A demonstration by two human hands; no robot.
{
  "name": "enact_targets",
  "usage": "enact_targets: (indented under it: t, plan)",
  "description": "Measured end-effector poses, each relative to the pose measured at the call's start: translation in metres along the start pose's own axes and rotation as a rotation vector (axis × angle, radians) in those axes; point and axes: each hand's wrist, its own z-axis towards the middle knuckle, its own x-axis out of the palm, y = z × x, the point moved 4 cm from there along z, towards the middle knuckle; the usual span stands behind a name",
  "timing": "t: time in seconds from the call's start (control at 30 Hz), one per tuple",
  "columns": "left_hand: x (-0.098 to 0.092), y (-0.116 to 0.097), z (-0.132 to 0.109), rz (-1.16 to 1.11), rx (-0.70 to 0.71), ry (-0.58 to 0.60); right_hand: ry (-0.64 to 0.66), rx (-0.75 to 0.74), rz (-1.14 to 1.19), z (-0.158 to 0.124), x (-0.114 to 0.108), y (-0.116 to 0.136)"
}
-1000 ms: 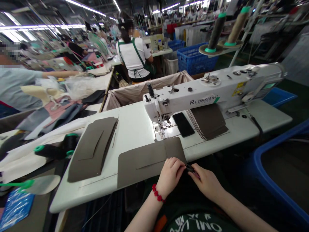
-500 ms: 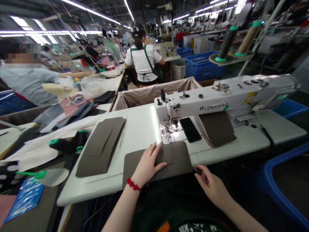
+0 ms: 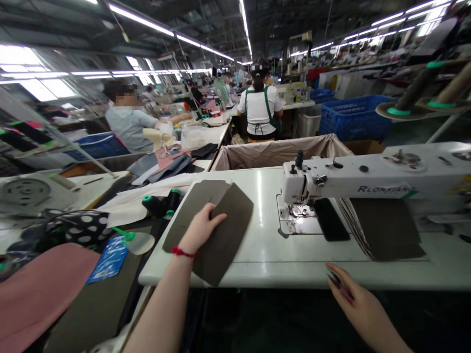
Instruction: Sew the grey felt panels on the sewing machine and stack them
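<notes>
My left hand grips a brown fabric panel by its upper left edge and holds it tilted over the stack of brown panels at the left of the white table. My right hand hangs at the table's front edge, fingers closed on a small pair of thread snips. The white sewing machine stands to the right, with a black phone on its bed and a fanned pile of brown pieces beside it.
Black thread cones lie left of the stack. A cloth-lined bin sits behind the table. A polka-dot cloth and pink fabric are at the left. Other people work at benches behind; blue crates stand far right.
My left hand went from lying flat on the panel by the needle to gripping it and carrying it left over the stack. My right hand stayed low with the snips. The view swung left.
</notes>
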Motion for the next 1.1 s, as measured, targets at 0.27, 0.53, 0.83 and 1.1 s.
enact_targets:
  t: [0.27, 0.53, 0.83, 1.1]
  plan:
    - [-0.033, 0.082, 0.059, 0.248, -0.346, -0.175, -0.017, 0.015, -0.09, 0.001, -0.001, -0.015]
    - [0.03, 0.08, 0.04, 0.495, -0.183, 0.002, -0.455, -0.026, -0.4, 0.021, -0.074, -0.018]
    - [0.062, 0.003, 0.014, 0.409, 0.104, -0.158, -0.467, 0.047, -0.697, 0.05, -0.086, -0.036]
    - [0.132, -0.129, -0.047, -0.239, 0.459, 0.113, -0.501, -0.022, -0.761, 0.047, -0.095, -0.033]
